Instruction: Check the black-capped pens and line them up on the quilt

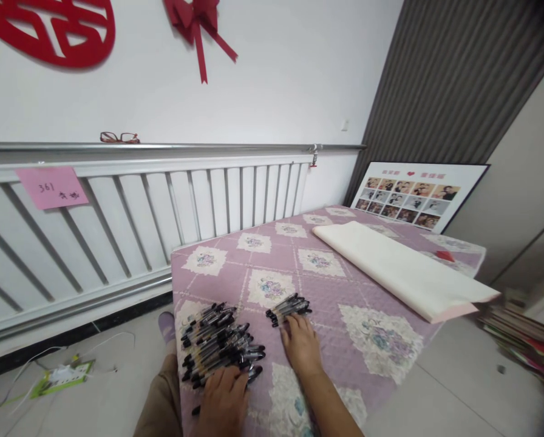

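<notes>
A large pile of black-capped pens [224,343] lies at the near left of the purple floral tablecloth [299,273]. My left hand [224,397] is over the near edge of this pile, fingers bent down on a pen whose dark cap shows beside them; the fingertips are partly hidden. To the right, a smaller bunch of pens [288,308] lies side by side. My right hand [302,346] rests against the near side of this bunch, palm down, its fingers extended and slightly apart, touching the pens.
A folded cream sheet [390,261] covers the table's right part, with a photo board [418,194] behind it. A white radiator [217,194] with a pink note [52,187] runs along the wall. Glasses [119,138] sit on its pipe. A power strip [65,377] lies on the floor.
</notes>
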`<state>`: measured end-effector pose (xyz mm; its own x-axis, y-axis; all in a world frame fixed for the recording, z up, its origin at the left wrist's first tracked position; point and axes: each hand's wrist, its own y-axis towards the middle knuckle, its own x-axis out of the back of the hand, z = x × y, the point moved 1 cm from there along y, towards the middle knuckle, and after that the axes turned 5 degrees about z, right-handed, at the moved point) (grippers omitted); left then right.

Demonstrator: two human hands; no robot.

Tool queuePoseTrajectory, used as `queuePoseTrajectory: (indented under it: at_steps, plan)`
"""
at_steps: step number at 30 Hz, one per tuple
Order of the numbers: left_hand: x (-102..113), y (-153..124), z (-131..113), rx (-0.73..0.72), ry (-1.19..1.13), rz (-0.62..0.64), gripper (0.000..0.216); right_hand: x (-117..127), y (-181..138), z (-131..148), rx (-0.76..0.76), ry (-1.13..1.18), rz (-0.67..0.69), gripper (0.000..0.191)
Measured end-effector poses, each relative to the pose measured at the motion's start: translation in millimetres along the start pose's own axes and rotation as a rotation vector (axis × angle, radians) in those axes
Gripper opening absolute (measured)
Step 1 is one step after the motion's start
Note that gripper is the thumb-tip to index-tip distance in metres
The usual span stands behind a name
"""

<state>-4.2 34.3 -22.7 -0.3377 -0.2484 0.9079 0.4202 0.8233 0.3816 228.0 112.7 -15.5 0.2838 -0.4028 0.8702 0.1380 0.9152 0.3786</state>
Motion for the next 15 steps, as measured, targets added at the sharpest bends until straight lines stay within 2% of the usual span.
queuePoseTrajectory:
  at_steps: [5, 9, 15]
  plan:
    - [6.2, -0.1, -4.4, 0.003, 0.007, -0.016, 0.024, 9.7, -5.8, 5.9, 0.002, -0.068, -0.008, 0.03]
    - [2.8, -0.5, -7.1, 0.02, 0.0, -0.066, 0.022, 12.8, -7.9, 8.0, 0.035, -0.063, -0.038, 0.033]
    - [2.4, 1.2, -9.8, 0.009, -0.045, -0.082, 0.024, 14.0, -13.2, 5.9, 0.043, -0.046, 0.01, 0.016]
